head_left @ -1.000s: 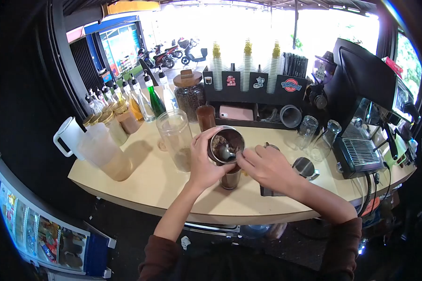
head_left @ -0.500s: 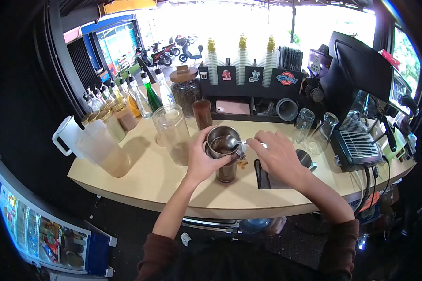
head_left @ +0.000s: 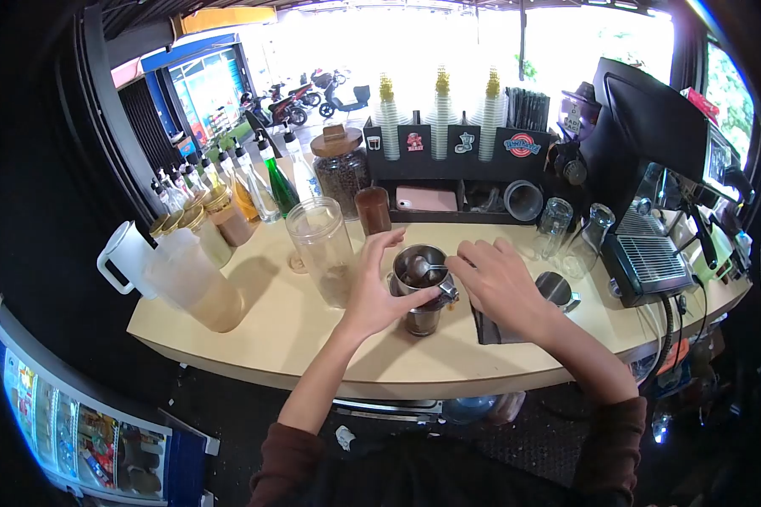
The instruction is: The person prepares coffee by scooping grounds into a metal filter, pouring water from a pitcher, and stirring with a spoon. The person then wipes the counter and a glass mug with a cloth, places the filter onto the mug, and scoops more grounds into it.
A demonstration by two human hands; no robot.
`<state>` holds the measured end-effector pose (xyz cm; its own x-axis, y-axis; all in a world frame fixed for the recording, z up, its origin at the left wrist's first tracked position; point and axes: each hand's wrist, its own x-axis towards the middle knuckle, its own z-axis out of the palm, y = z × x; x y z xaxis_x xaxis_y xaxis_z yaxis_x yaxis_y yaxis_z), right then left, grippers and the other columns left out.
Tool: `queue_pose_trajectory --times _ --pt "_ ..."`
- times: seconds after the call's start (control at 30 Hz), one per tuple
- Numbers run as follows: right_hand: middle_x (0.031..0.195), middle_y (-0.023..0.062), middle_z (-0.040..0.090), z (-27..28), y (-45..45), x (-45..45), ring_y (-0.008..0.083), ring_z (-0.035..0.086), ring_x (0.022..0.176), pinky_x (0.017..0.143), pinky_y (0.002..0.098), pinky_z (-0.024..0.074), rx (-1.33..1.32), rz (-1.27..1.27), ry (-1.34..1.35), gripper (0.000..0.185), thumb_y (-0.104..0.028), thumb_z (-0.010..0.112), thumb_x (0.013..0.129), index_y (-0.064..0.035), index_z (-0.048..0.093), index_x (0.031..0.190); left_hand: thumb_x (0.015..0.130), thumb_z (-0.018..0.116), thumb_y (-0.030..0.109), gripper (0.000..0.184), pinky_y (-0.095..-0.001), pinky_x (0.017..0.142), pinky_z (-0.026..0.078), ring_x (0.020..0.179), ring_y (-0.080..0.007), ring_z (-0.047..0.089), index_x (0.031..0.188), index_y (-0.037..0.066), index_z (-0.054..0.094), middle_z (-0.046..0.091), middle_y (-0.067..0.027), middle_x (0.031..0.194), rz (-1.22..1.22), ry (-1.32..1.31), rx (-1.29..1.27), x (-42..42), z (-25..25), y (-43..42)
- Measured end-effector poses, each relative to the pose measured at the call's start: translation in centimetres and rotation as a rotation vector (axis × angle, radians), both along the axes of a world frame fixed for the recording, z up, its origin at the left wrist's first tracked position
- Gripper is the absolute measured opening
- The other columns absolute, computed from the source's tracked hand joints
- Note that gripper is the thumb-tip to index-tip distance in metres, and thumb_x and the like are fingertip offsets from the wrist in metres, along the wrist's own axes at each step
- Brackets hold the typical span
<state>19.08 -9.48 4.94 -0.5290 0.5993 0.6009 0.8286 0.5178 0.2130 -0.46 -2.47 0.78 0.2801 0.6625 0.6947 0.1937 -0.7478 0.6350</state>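
A metal cup point(head_left: 407, 278) with a side handle and dark contents is in front of me. It appears to rest on a second vessel point(head_left: 423, 322) below it, though the contact is hidden. My left hand point(head_left: 374, 291) is spread around the cup's left side, fingers apart from its wall, thumb across the front near the handle. In my right hand point(head_left: 503, 283) is a spoon point(head_left: 429, 268), pinched at the handle, its bowl inside the cup. A dark folded cloth point(head_left: 492, 329) lies under my right wrist.
Left of the cup stands a clear canister point(head_left: 323, 253), with a cloudy pitcher point(head_left: 196, 279) farther left. Behind is a brown container point(head_left: 373, 211). To the right are another metal cup point(head_left: 554, 290), glasses point(head_left: 552, 228) and an espresso machine point(head_left: 648, 262).
My left hand's fingers have loosened from around the metal cup and spread. The spoon stays in the cup with my right hand. The whole view has shifted slightly.
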Motion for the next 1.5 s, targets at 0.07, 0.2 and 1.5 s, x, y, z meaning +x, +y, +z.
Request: queue_pose_trajectory --times 0.07,0.2,1.5 --pt "0.084 0.0064 0.049 0.4 0.1 -0.3 0.0218 0.051 0.078 0.069 0.0343 0.0355 0.013 0.007 -0.019 0.029 -0.005 0.06 0.072 -0.0066 0.055 0.1 0.063 0.083 0.023 0.059 -0.0371 0.094 0.039 0.096 -0.0195 0.057 0.114 0.006 0.058 0.061 -0.0056 0.093 -0.025 0.12 0.036 -0.3 2.2 -0.9" --pt "0.088 0.0038 0.053 0.9 0.3 -0.8 0.0187 0.055 0.082 0.068 0.0351 0.0376 0.028 -0.043 -0.077 0.025 -0.011 0.059 0.074 -0.0079 0.053 0.097 0.069 0.077 0.017 0.039 -0.0368 0.089 0.037 0.087 -0.0197 0.056 0.103 0.007 0.062 0.059 -0.004 0.083 -0.007 0.41 0.255 0.5 3.0 -0.6" --pt "0.072 0.0007 0.056 -3.2 2.1 8.6 0.0093 0.053 0.065 0.061 0.0256 0.0435 -0.566 0.383 1.71 0.02 -0.009 0.061 0.088 -0.0108 0.046 0.076 0.089 0.058 0.006 0.008 -0.0296 0.067 0.05 0.075 -0.0181 0.067 0.094 -0.001 0.057 0.064 -0.0095 0.083 0.1 -0.072 0.093 -3.1 1.6 0.1"
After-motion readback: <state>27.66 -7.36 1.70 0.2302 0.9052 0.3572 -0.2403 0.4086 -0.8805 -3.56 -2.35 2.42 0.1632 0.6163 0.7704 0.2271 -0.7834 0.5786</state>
